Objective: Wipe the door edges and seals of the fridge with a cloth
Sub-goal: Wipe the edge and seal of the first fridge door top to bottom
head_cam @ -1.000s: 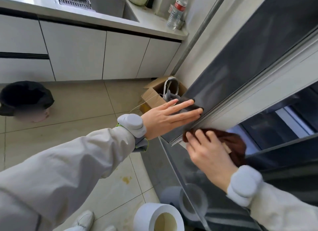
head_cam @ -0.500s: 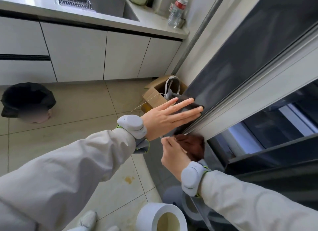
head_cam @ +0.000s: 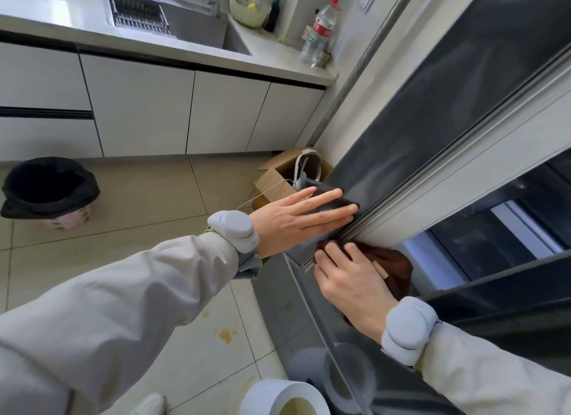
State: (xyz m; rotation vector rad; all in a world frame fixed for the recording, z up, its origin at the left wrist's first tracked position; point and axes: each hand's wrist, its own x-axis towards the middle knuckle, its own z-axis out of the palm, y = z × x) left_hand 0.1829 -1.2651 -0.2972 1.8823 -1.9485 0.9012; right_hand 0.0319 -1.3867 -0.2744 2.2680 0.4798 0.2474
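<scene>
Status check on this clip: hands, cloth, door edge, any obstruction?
Left hand flat on fridge door. Right hand presses brown cloth under door's bottom edge. Nothing blocking the seal.

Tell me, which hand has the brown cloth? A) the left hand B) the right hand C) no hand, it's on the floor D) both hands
B: the right hand presses the brown cloth under the fridge door edge, while the left hand lies flat on the door.
</scene>
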